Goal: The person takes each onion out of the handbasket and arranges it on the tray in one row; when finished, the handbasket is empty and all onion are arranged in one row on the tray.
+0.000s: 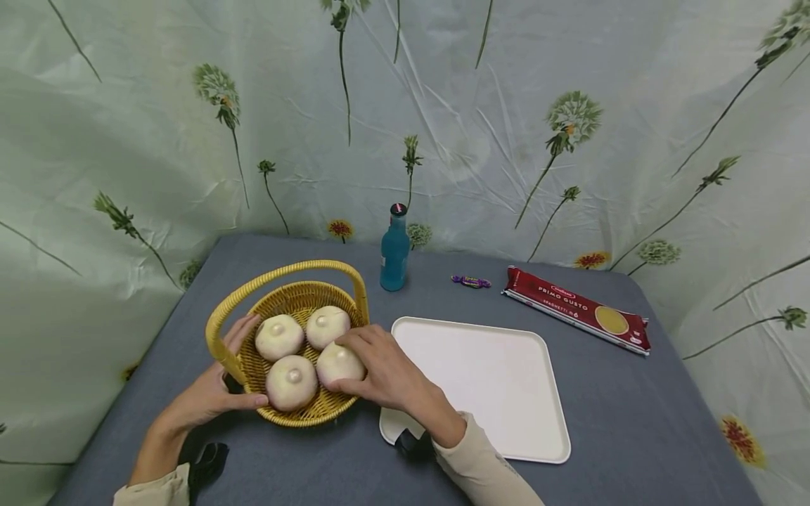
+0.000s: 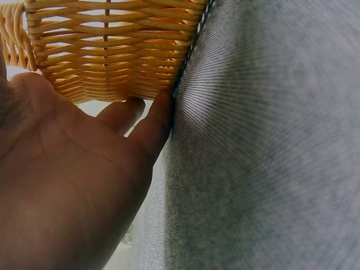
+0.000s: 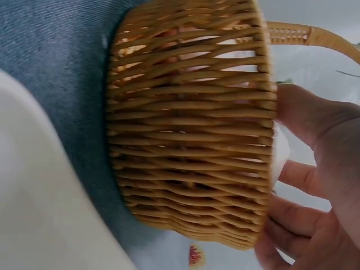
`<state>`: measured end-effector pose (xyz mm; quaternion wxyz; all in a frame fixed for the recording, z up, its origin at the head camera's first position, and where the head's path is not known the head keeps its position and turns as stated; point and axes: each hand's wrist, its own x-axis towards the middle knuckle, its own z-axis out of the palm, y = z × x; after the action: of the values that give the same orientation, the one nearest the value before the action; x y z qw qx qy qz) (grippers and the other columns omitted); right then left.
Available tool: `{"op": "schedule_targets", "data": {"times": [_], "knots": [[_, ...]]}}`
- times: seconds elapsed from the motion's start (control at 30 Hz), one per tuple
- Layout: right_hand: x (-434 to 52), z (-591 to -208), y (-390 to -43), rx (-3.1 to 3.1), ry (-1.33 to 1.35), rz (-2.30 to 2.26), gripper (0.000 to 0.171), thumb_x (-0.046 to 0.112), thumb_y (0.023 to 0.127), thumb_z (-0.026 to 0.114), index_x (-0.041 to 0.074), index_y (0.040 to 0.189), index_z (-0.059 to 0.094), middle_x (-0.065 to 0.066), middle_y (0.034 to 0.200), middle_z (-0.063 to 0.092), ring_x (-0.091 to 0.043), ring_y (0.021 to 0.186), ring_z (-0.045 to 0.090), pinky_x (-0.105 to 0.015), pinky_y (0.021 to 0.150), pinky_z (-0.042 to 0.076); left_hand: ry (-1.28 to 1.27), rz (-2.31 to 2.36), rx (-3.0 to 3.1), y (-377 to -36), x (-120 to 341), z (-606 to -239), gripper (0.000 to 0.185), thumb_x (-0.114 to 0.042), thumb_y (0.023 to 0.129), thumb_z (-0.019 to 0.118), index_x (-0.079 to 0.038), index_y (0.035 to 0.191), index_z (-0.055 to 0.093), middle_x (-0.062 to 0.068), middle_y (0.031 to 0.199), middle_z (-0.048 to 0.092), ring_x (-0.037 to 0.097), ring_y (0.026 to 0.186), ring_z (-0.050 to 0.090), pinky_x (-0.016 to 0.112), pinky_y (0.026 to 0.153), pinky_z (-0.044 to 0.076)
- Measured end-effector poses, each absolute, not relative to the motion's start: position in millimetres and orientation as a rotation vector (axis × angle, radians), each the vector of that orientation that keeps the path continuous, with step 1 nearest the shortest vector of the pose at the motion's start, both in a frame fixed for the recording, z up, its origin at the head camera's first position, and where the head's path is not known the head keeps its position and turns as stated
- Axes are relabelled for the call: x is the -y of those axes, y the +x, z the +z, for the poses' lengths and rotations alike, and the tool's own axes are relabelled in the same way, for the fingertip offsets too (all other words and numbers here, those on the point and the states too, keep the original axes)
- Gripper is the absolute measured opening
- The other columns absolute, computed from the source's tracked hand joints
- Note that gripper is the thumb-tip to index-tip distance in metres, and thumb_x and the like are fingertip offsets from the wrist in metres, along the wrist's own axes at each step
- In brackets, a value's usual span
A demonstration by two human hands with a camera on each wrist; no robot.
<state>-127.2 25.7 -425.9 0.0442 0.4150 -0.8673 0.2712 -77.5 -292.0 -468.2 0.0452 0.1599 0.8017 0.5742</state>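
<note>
A yellow wicker basket (image 1: 302, 420) with an arched handle stands at the left of the table, holding several pale turnips (image 1: 291, 383) with purplish sides and knobbed tops. My left hand (image 1: 205, 397) holds the basket's left side, thumb at the rim and fingers around the outside; in the left wrist view, fingers touch the wicker low down by the cloth. Over the basket's right rim, my right hand (image 1: 389, 369) grips the front right turnip (image 1: 338, 362) between thumb and fingers. The right wrist view shows mostly the basket wall (image 3: 191, 124), which hides most of that turnip.
Right of the basket lies a white tray (image 1: 481, 386), partly under my right forearm. Behind stand a blue bottle (image 1: 395, 253) and a small purple wrapped candy (image 1: 471, 282). A red spaghetti packet (image 1: 576, 309) lies at the back right. A patterned curtain (image 1: 468, 140) hangs behind the table.
</note>
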Motion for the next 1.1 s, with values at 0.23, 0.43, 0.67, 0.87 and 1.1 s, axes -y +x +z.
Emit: {"op": "schedule_targets", "data": {"times": [0.23,0.43,0.67,0.87,1.1], "knots": [[-30,-416,-123,2.667,1.241,0.969,0.057,0.043,0.085,0.079,0.014,0.13,0.061,-0.005,0.131,0.059,-0.02,0.122,0.052,-0.036,0.1,0.047,0.495,1.768,-2.434,-78,293,-469,0.121,0.003,0.071,0.084,-0.019,0.163,0.009,0.004,0.169,-0.011,0.015,0.151,-0.014,0.082,0.099,-0.003],[-34,-404,-119,2.651,1.263,1.057,0.058,0.042,0.085,0.079,0.016,0.133,0.059,-0.003,0.135,0.056,-0.017,0.126,0.051,-0.035,0.101,0.047,0.491,1.768,-2.421,-78,293,-470,0.121,0.003,0.072,0.084,-0.019,0.163,0.008,0.002,0.169,-0.012,0.012,0.151,-0.014,0.079,0.101,-0.003],[-40,-396,-116,2.578,1.296,1.114,0.056,0.037,0.086,0.079,0.019,0.135,0.059,-0.001,0.134,0.053,-0.013,0.118,0.052,-0.029,0.093,0.049,0.478,1.756,-2.422,-77,292,-468,0.12,0.002,0.073,0.083,-0.022,0.163,0.007,0.002,0.168,-0.013,0.013,0.151,-0.013,0.08,0.1,-0.001],[-44,-396,-120,2.546,1.309,1.097,0.053,0.035,0.087,0.079,0.023,0.136,0.061,-0.001,0.129,0.051,-0.014,0.113,0.049,-0.028,0.085,0.047,0.48,1.761,-2.421,-77,292,-469,0.12,0.002,0.073,0.083,-0.022,0.163,0.007,0.002,0.168,-0.013,0.015,0.151,-0.014,0.08,0.099,-0.001],[-50,-394,-123,2.574,1.259,1.091,0.049,0.035,0.088,0.078,0.024,0.133,0.064,-0.001,0.128,0.05,-0.013,0.115,0.049,-0.029,0.086,0.048,0.486,1.772,-2.413,-78,293,-470,0.12,0.003,0.073,0.083,-0.021,0.163,0.008,0.003,0.168,-0.013,0.018,0.151,-0.015,0.08,0.099,-0.002]]}}
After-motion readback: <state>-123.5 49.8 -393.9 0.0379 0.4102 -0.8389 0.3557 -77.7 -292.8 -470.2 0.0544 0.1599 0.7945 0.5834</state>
